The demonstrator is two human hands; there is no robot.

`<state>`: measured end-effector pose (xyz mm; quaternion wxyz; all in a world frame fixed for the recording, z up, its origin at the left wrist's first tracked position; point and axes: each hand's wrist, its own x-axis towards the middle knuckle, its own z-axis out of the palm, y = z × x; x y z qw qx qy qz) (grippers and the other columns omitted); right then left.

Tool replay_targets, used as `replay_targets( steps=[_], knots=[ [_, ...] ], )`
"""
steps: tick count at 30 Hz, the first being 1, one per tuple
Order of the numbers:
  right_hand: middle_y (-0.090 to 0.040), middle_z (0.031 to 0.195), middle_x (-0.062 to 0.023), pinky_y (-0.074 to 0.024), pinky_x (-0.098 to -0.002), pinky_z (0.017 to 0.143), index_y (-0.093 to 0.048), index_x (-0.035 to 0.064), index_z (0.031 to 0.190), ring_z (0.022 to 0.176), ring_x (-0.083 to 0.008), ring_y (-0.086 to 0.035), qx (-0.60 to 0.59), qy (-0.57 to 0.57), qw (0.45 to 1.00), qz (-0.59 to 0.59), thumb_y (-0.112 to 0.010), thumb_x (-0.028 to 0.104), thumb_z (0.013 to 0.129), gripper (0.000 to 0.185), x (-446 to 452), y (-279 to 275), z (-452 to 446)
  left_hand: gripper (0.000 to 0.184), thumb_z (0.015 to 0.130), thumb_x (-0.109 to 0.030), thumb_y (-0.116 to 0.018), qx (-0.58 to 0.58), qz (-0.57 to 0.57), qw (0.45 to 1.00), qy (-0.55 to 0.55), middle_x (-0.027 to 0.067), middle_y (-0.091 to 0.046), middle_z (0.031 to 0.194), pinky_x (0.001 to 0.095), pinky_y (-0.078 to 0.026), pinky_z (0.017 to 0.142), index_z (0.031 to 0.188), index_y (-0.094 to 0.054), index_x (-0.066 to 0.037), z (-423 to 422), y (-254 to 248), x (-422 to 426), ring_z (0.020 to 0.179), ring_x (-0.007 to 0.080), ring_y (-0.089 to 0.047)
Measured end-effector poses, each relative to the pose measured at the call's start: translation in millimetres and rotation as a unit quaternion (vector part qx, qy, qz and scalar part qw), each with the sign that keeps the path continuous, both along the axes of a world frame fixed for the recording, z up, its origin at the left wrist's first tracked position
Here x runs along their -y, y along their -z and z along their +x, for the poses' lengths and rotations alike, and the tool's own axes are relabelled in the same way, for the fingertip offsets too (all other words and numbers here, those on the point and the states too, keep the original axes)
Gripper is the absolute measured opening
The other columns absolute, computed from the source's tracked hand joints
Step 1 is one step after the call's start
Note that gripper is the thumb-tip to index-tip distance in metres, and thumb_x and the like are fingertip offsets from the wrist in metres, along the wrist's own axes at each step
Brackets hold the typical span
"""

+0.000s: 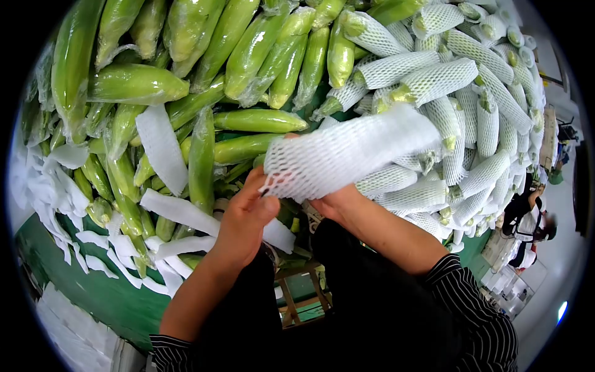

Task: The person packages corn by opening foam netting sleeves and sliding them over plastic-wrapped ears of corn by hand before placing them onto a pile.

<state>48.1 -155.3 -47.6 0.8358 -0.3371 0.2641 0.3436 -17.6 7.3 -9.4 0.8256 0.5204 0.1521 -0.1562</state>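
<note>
A white foam net sleeve stretches across the middle of the view, its near end spread into an open mesh. At that end my left hand is closed, thumb and fingers pinching the mesh edge. My right hand is behind and below the sleeve, its fingers hidden by it. Whether anything is inside the sleeve I cannot make out. Behind my left hand lie green husked corn ears in clear film. Beyond the sleeve's far end are corn ears in foam nets, heaped on the right.
Flat white foam strips lie over the corn on the left, with more on the green surface. Below my hands a wooden frame shows between my legs. At the far right, another person is near pale boxes.
</note>
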Motion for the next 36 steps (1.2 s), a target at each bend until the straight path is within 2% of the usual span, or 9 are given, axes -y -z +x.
replay_targets(
  steps=[5,11,14,18,23,26,29,32,36],
  knots=[
    [-0.069,0.100,-0.0086,-0.0561,-0.0282,0.079,-0.065,-0.0014,0.113,0.088,-0.0155,-0.067,-0.018,-0.019,0.994,-0.110,-0.064,0.007,0.095,0.020,-6.9,3.9,3.1,0.027,0.102,-0.016,-0.054,-0.126,-0.351,0.914,-0.160,0.0096,-0.060,0.132,0.0487,-0.047,0.102,0.127,-0.057,-0.006,-17.9,52.3,-14.5,0.122,0.0243,-0.057],
    [-0.068,0.098,-0.0047,-0.0526,-0.0240,0.073,-0.064,0.0011,0.111,0.085,-0.0108,-0.063,0.098,-0.116,0.975,-0.160,-0.060,0.018,0.100,0.021,-12.9,148.4,-41.1,0.016,0.103,-0.017,-0.052,-0.222,0.180,0.958,-0.036,0.0088,-0.066,0.111,0.0395,-0.052,0.088,0.108,-0.058,-0.003,-42.5,160.9,-25.9,0.099,0.0252,-0.063],
    [-0.066,0.106,-0.0005,-0.0534,-0.0267,0.073,-0.057,0.0107,0.121,0.088,-0.0115,-0.063,-0.020,-0.200,0.976,-0.082,-0.047,0.046,0.104,0.040,-24.7,117.2,-41.8,0.031,0.095,-0.015,-0.057,0.146,0.567,0.810,-0.035,0.0230,-0.062,0.121,0.0458,-0.040,0.104,0.121,-0.059,0.001,-45.1,153.2,-19.2,0.112,0.0454,-0.055],
    [-0.058,0.137,-0.0020,-0.0488,-0.0317,0.100,-0.040,0.0174,0.148,0.117,-0.0181,-0.060,-0.098,-0.115,0.977,0.148,-0.038,0.064,0.099,0.067,-3.5,58.1,-23.3,0.039,0.083,-0.019,-0.065,0.248,0.632,0.728,0.094,0.0192,-0.063,0.116,0.0486,-0.040,0.090,0.118,-0.064,-0.003,-11.4,61.4,-10.9,0.107,0.0378,-0.056],
    [-0.058,0.132,-0.0106,-0.0591,-0.0339,0.079,-0.048,0.0092,0.137,0.105,-0.0254,-0.066,0.021,0.092,0.835,0.541,-0.056,0.045,0.099,0.053,73.3,-15.6,67.4,0.053,0.079,-0.019,-0.073,0.305,0.605,0.735,0.015,0.0162,-0.061,0.117,0.0456,-0.042,0.093,0.128,-0.057,-0.002,63.4,21.6,-22.4,0.109,0.0359,-0.054],
    [-0.060,0.123,-0.0091,-0.0575,-0.0291,0.071,-0.051,0.0096,0.122,0.096,-0.0232,-0.067,0.071,0.288,0.955,0.015,-0.060,0.034,0.098,0.036,87.3,-30.2,92.9,0.056,0.079,-0.018,-0.076,0.188,0.701,0.687,-0.019,0.0170,-0.056,0.124,0.0477,-0.042,0.095,0.129,-0.055,-0.003,74.7,71.5,-43.3,0.112,0.0367,-0.053],
    [-0.056,0.117,-0.0084,-0.0507,-0.0308,0.066,-0.048,0.0116,0.114,0.089,-0.0182,-0.064,0.118,0.004,0.941,-0.318,-0.059,0.022,0.095,0.024,75.7,15.7,62.1,0.055,0.079,-0.017,-0.076,0.171,0.733,0.657,0.031,0.0182,-0.053,0.123,0.0491,-0.043,0.094,0.127,-0.055,-0.003,75.5,86.3,-62.1,0.113,0.0378,-0.052],
    [-0.051,0.127,-0.0153,-0.0477,-0.0457,0.091,-0.051,0.0102,0.129,0.108,-0.0298,-0.057,0.534,-0.394,0.551,-0.507,-0.081,0.025,0.077,0.062,57.7,36.2,35.5,0.051,0.079,-0.015,-0.075,0.120,0.737,0.665,0.036,0.0196,-0.052,0.118,0.0480,-0.044,0.091,0.124,-0.054,-0.003,79.3,84.5,-49.2,0.112,0.0398,-0.051],
    [-0.047,0.134,-0.0187,-0.0409,-0.0493,0.102,-0.046,0.0085,0.138,0.123,-0.0369,-0.048,0.412,-0.360,0.480,-0.686,-0.085,0.028,0.071,0.080,50.8,48.4,30.1,0.043,0.081,-0.007,-0.071,0.105,0.713,0.693,0.033,0.0201,-0.054,0.112,0.0471,-0.046,0.088,0.121,-0.055,-0.002,66.5,90.3,-49.4,0.108,0.0440,-0.054]
  ],
)
